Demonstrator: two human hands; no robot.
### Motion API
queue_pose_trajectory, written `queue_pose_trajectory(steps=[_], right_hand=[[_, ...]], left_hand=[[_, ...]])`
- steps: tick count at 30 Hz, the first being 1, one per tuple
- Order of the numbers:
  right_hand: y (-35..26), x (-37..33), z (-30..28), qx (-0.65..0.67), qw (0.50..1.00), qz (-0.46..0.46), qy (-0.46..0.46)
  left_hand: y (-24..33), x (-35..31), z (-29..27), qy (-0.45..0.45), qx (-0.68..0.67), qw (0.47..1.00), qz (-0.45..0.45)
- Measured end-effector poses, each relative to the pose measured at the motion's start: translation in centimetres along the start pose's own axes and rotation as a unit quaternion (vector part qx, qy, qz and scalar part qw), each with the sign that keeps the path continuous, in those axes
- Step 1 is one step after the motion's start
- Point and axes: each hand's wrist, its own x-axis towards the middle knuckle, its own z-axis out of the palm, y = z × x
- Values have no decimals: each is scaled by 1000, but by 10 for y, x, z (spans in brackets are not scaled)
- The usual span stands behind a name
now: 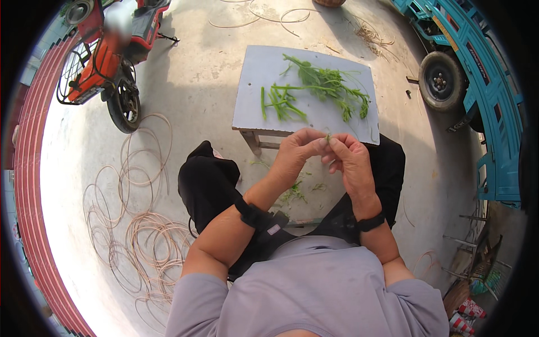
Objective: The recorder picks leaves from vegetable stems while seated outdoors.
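My left hand (300, 150) and my right hand (352, 162) meet just over the near edge of a low table with a pale grey-blue top (255, 70). Between the fingertips of both is a small piece of green vine (328, 137); most of it is hidden by the fingers. On the tabletop, beyond my hands, lies a loose bunch of leafy green vine shoots (337, 84), tips toward the right. Left of it rests a small heap of short, bare green stems (285, 105). Green scraps (294, 194) are scattered on the floor between my knees.
Coils of thin cane (154, 241) spread over the floor at left, below a red electric bike (92, 70). A blue cargo vehicle (477, 73) with a black-tyred wheel (442, 81) stands at right. Dry strips (370, 36) lie behind the table, near a basket (329, 2).
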Motion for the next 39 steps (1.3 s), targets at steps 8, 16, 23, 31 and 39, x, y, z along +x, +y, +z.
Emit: queue_pose_trajectory(steps=[8, 16, 23, 31, 39], right_hand=[[1, -3, 5, -56, 998, -16, 13], [-10, -14, 1, -12, 998, -35, -56], [-37, -29, -5, -50, 981, -124, -143], [-20, -21, 5, -168, 981, -100, 8], [-12, -9, 11, -264, 955, -118, 58]], left_hand=[[-4, -1, -1, 12, 23, 999, 34], [1, 2, -5, 25, -87, 996, -2], [11, 1, -15, -10, -173, 985, -17], [17, -6, -8, -59, -118, 991, -24], [9, 0, -5, -22, -5, 1000, -1]])
